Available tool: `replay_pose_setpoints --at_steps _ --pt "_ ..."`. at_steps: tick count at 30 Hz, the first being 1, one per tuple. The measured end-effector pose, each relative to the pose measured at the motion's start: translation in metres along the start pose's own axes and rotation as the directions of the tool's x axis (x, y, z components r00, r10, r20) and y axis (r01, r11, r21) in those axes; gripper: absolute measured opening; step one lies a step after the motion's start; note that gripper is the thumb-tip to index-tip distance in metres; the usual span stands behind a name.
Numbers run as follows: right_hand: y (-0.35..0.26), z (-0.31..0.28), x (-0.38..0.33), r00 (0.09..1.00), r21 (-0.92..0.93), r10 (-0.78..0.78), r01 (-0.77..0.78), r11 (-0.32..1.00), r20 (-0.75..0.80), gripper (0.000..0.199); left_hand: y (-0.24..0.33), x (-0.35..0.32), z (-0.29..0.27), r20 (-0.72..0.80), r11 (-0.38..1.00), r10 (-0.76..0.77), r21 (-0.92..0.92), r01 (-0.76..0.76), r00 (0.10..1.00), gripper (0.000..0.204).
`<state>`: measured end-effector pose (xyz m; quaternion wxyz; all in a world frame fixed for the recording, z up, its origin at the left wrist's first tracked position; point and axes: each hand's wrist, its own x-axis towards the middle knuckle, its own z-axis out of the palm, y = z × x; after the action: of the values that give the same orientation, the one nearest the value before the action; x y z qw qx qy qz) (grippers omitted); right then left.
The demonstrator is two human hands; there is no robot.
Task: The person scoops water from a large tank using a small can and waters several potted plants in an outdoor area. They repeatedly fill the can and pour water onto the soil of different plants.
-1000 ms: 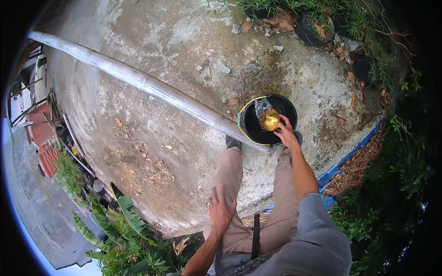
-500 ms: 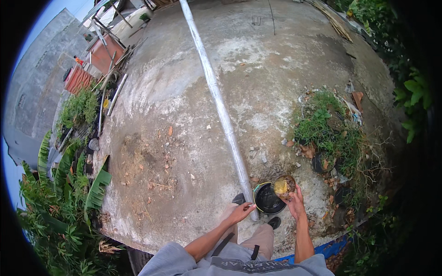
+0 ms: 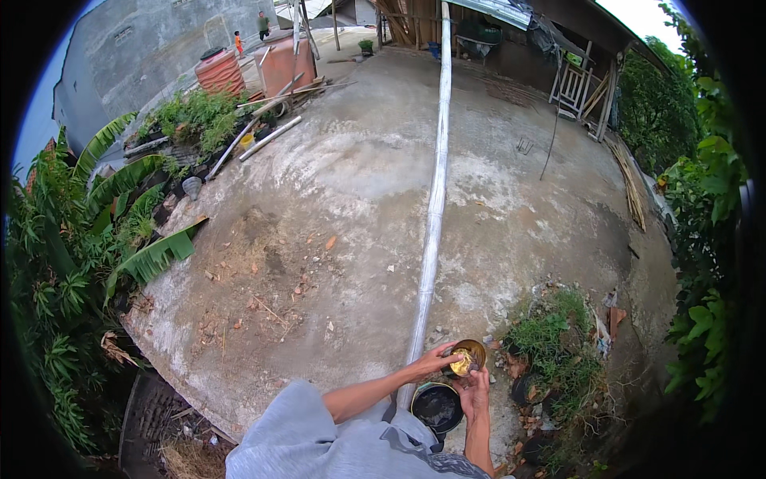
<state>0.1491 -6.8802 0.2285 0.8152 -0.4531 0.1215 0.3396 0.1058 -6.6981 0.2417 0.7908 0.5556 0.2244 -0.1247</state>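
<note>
Tin point(image 3: 472, 353) held up near the bucket point(image 3: 457, 416): the right hand point(image 3: 474, 387) grips its side, the fingers of the left hand point(image 3: 434, 362) reach over its rim, whether pinching anything I can't tell. I'd keep that right grip steady and stay close to the bucket, in case of spills. Rough, stained concrete point(image 3: 351, 231) spreads ahead, a pole point(image 3: 436, 199) running over it towards the shed point(image 3: 403, 22)
</note>
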Motion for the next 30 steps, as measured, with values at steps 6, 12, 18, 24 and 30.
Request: replay_pose_setpoints --at_steps 6,12,18,24,30 --pt "-0.008 -0.014 -0.005 0.998 -0.049 0.057 -0.056 0.997 0.018 0.05 -0.073 0.039 0.008 0.04 0.953 0.05 -0.3 -0.036 0.998 0.058" --pt "-0.054 -0.014 -0.021 0.932 -0.698 -0.325 0.125 0.705 -0.161 0.051 -0.065 0.03 0.051 -0.044 0.936 0.005 -0.351 -0.021 0.999 0.055" --pt "-0.106 0.013 -0.022 0.818 -0.842 -0.494 0.466 0.272 0.294 0.027 -0.069 0.043 0.076 -0.114 0.952 0.052 -0.295 -0.084 0.992 0.058" --pt "-0.089 0.005 0.012 0.858 -0.86 -0.117 0.477 -0.18 0.5 0.02 -0.082 0.052 0.081 -0.124 0.986 0.168 -0.001 -0.169 0.978 0.063" --pt "-0.071 -0.015 0.024 0.875 -0.88 -0.141 0.435 -0.189 0.463 0.012 -0.076 0.035 0.089 -0.132 0.988 0.155 0.009 -0.155 0.979 0.063"
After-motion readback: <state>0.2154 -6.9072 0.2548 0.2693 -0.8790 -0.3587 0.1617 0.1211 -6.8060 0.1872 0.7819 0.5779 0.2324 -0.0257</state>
